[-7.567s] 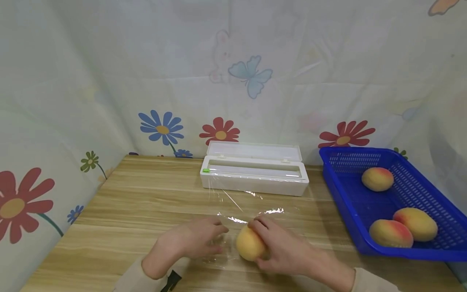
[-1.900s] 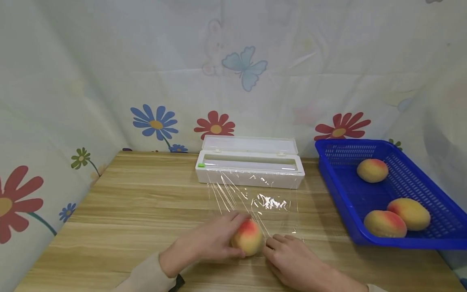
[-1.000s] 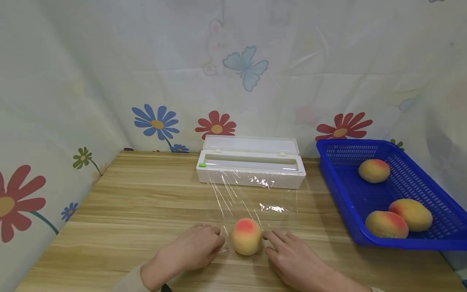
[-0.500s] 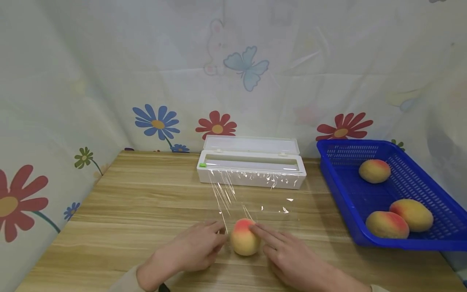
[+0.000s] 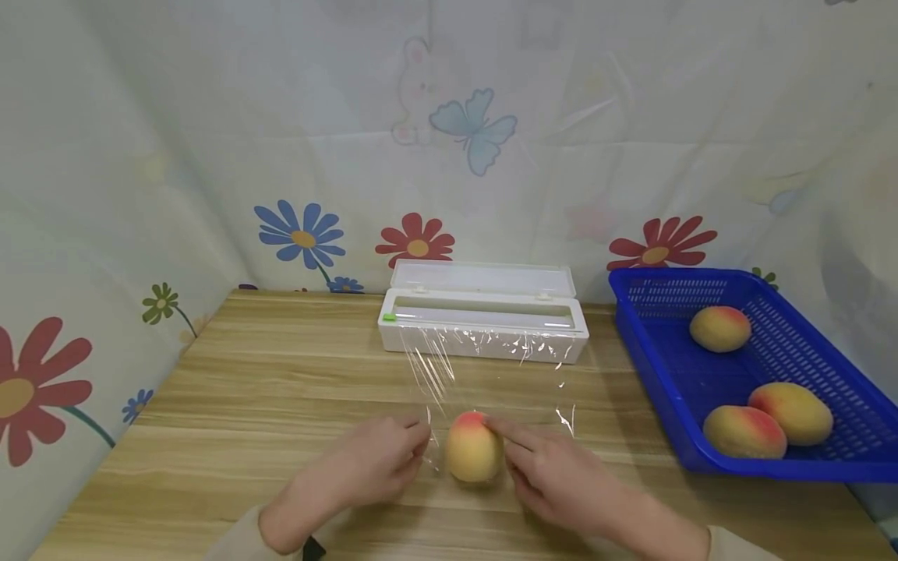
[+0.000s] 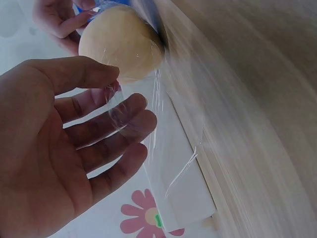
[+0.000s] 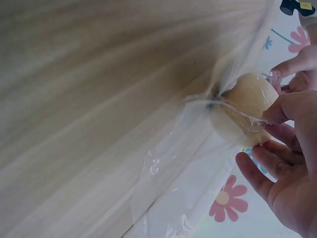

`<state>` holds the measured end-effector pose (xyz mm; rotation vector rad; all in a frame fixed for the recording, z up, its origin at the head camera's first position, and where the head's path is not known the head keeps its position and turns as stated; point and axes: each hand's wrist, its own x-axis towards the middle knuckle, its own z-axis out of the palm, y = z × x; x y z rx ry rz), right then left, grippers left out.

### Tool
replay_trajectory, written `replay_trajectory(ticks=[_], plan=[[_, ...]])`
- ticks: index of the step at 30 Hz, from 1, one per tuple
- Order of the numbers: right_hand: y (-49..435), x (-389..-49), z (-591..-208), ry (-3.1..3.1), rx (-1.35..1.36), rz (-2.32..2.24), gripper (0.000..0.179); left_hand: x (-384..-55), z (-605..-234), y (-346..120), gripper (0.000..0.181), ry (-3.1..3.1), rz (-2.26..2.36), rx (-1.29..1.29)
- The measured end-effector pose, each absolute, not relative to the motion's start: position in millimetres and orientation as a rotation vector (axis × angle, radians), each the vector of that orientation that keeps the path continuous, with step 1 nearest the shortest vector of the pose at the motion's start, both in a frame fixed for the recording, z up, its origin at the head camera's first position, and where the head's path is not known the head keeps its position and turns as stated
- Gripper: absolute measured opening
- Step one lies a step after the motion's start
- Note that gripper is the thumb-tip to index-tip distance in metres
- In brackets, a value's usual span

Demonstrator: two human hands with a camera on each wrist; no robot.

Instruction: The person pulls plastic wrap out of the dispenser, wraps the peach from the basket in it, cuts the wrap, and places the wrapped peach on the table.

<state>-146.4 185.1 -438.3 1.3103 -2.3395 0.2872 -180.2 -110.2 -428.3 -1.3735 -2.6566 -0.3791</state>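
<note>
A rounded yellow fruit with a red blush [image 5: 473, 452] lies on clear cling film [image 5: 505, 386] in front of me, between my hands. The film runs back to a white cling film dispenser [image 5: 484, 341] with its lid up. My left hand [image 5: 382, 460] pinches the film's edge between thumb and index finger left of the fruit; the other fingers are loosely bent in the left wrist view. On the other side, my right hand [image 5: 561, 475] pinches the film between thumb and forefinger, its index fingertip close to the fruit's red top. Film overlaps the fruit in the right wrist view.
A blue plastic basket [image 5: 652, 389] stands on the right, holding three similar fruits [image 5: 744, 432]. A green slider [image 5: 389, 317] sits at the dispenser's left end. Behind the wooden table [image 5: 281, 374] hangs a flower-printed curtain [image 5: 337, 117].
The right hand, then the left, held the fruit earlier; both let go of it. Now both pinch the film beside it. The fruit has shifted slightly away from me, its red end tipping back.
</note>
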Motion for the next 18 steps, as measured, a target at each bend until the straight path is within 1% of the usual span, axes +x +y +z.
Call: replay_trajectory(ticks=[7, 13, 18], plan=[[187.0, -159.8, -431.2, -2.437, 1.314, 0.440, 0.015, -188.6, -431.3, -112.3, 0.023, -2.632, -0.423, -1.318], [188.1, -169.7, -425.7, -2.591, 1.239, 0.514, 0.018, -197.9, -435.0, -111.8, 0.023, -2.593, -0.424, -1.298], [188.0, -176.1, -424.1, -2.619, 1.240, 0.558, 0.022, -204.2, -436.2, -110.8, 0.020, -2.608, -0.427, -1.292]])
